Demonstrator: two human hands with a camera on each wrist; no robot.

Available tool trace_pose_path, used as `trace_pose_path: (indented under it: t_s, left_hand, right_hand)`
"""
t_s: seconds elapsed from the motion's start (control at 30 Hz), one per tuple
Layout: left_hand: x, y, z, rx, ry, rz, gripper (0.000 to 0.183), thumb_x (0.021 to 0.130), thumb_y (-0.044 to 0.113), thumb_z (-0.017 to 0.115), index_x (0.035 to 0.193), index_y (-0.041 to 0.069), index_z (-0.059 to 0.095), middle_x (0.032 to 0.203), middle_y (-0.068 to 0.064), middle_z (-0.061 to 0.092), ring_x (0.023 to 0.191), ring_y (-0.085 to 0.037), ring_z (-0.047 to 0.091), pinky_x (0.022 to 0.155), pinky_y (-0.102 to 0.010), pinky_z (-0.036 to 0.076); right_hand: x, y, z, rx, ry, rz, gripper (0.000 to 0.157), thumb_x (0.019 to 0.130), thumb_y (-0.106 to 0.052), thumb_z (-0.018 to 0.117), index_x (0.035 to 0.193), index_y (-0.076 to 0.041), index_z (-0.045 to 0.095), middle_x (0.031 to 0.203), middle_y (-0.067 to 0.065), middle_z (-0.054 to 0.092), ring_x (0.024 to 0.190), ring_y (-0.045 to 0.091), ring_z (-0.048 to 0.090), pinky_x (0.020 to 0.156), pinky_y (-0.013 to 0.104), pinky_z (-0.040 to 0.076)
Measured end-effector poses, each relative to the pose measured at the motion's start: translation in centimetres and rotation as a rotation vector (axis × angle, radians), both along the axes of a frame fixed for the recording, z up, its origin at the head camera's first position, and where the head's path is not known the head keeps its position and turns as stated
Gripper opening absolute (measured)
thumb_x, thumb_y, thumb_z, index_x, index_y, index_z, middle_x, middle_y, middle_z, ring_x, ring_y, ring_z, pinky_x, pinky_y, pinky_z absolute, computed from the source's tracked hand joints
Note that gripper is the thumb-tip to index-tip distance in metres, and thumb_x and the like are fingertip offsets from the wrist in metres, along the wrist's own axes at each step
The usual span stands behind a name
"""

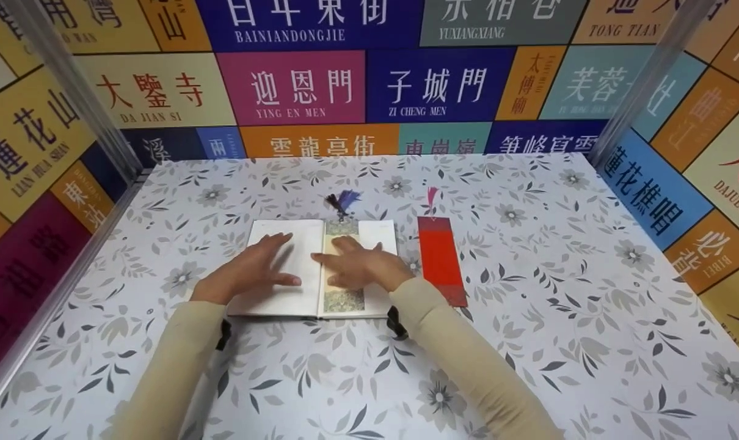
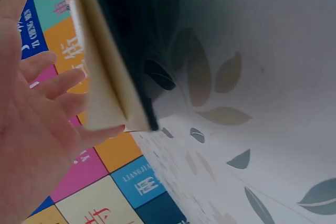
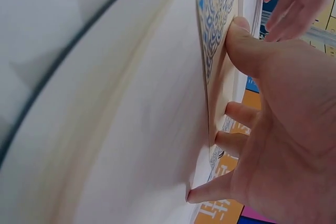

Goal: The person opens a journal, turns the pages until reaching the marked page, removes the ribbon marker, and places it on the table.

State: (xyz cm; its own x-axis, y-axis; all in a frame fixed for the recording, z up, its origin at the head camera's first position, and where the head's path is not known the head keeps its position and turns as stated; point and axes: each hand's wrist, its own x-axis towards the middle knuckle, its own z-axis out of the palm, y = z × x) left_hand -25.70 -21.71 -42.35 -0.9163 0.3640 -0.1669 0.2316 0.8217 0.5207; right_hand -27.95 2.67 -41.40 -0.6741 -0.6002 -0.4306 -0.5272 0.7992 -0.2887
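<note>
An open book with blank-looking pages lies on the table. A yellowish bookmark with patterned ends rests on its right page along the fold, its dark blue-purple tassel spilling past the top edge. My right hand lies over this bookmark; in the right wrist view the thumb and fingertips press on it, the little finger on the page. Over the left page spreads my left hand, fingers apart and holding nothing. The book's edge shows beside that hand in the left wrist view.
Right of the book lies a red bookmark with a pink tassel. A floral-patterned cloth covers the table. Colourful panels with Chinese lettering stand behind and at both sides.
</note>
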Motion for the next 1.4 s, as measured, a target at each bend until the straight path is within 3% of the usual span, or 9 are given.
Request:
trace_pose_path:
  t_s: [0.2,0.4,0.7,0.97,1.13,1.27,1.4]
  left_hand:
    - [-0.5,-0.4,-0.4,-0.120,-0.091,-0.010,0.109,0.083,0.054,0.074,0.161,0.007,0.014,0.166,-0.025,0.004,0.153,-0.049,0.001,0.123,-0.065,0.003]
    - [-1.0,0.8,0.2,-0.272,-0.194,-0.058,0.115,0.084,0.061,0.071,0.161,0.007,0.005,0.165,-0.028,-0.007,0.153,-0.050,-0.003,0.123,-0.066,0.007]
    - [-1.2,1.6,0.5,-0.352,-0.176,-0.041,0.120,0.080,0.063,0.074,0.162,0.012,0.002,0.165,-0.029,-0.005,0.153,-0.050,0.001,0.119,-0.070,0.014]
    - [-0.6,1.9,0.6,-0.375,-0.145,-0.037,0.117,0.081,0.059,0.075,0.162,0.012,0.005,0.165,-0.030,-0.001,0.152,-0.052,0.005,0.118,-0.070,0.021]
    - [-0.5,1.6,0.5,-0.364,-0.162,-0.012,0.115,0.082,0.059,0.074,0.162,0.014,0.005,0.166,-0.028,-0.002,0.153,-0.050,0.003,0.119,-0.070,0.020]
    - [-0.8,1.7,0.7,-0.380,-0.152,-0.003,0.113,0.081,0.059,0.075,0.162,0.015,0.009,0.167,-0.027,0.002,0.154,-0.049,0.006,0.117,-0.070,0.023]
    - [-1.1,2.2,0.6,-0.396,-0.152,-0.006,0.113,0.081,0.059,0.075,0.162,0.016,0.010,0.167,-0.026,0.003,0.154,-0.047,0.007,0.117,-0.069,0.024]
  right_hand:
    - [0.0,-0.1,0.0,-0.013,-0.002,0.002,0.063,0.106,-0.037,0.045,0.160,-0.041,0.014,0.171,0.011,-0.001,0.159,0.030,-0.005,0.115,0.079,0.004]
    - [0.1,0.1,0.0,-0.035,0.008,-0.010,0.064,0.105,-0.036,0.048,0.160,-0.040,0.016,0.170,0.014,0.002,0.159,0.031,0.000,0.113,0.080,0.006]
    - [0.2,0.1,-0.2,-0.074,-0.019,-0.035,0.068,0.104,-0.037,0.050,0.161,-0.039,0.013,0.171,0.012,-0.001,0.159,0.032,-0.004,0.114,0.079,0.000]
    - [0.5,0.0,-1.1,-0.181,0.017,-0.118,0.078,0.101,-0.037,0.055,0.163,-0.027,0.008,0.170,0.010,0.005,0.159,0.028,0.002,0.115,0.078,-0.004]
    - [0.5,-0.1,-1.0,-0.219,0.032,-0.123,0.083,0.100,-0.041,0.057,0.163,-0.019,0.008,0.170,0.014,0.005,0.158,0.033,0.002,0.118,0.074,0.000]
    - [0.2,0.1,-0.1,-0.312,0.073,-0.214,0.086,0.098,-0.042,0.062,0.162,-0.013,0.012,0.168,0.020,0.012,0.156,0.037,0.016,0.121,0.070,0.012]
    - [0.0,0.8,0.8,-0.418,0.076,-0.409,0.091,0.093,-0.035,0.071,0.161,-0.007,0.016,0.163,0.023,0.023,0.149,0.037,0.032,0.123,0.056,0.026]
